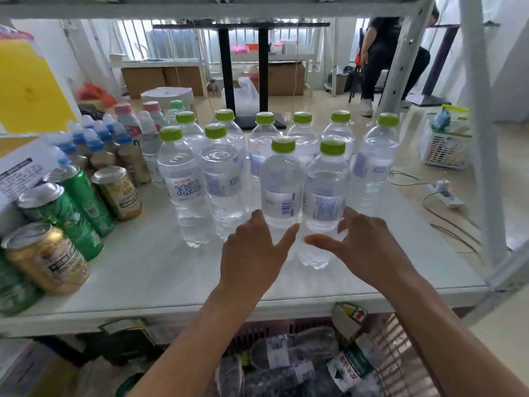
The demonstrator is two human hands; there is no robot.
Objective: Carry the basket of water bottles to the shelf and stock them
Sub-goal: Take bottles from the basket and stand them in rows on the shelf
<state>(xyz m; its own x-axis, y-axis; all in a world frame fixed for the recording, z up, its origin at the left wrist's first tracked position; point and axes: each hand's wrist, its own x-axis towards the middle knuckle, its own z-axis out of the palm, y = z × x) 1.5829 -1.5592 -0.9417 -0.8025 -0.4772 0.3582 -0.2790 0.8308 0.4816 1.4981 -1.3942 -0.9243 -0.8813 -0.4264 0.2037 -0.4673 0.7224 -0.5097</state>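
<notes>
Shelf stocking under way. Your left hand (252,247) cups the lower body of the left front bottle (282,181), thumb across its near side and fingers round its left flank. Your right hand (369,245) mirrors it on the right front bottle (325,190), thumb in front, fingers curled at the right flank. Whether either grasp is firm or slack can't be read. Both bottles stand upright on the shelf board (143,267), touching each other and nearer its front edge than the green-capped bottles (226,164) ranked behind. The basket (274,329) sits below the front edge with more bottles lying in it. Likely step: seating this pair. Push both back together, low on the body so they don't tip, until they line up with the two bottles to their left. Keep the bases flat, then let go straight back toward yourself so your thumbs don't drag them forward. Mind the cans (71,202) toward the left edge when your left arm comes away. There's room at the right edge for further bottles.
</notes>
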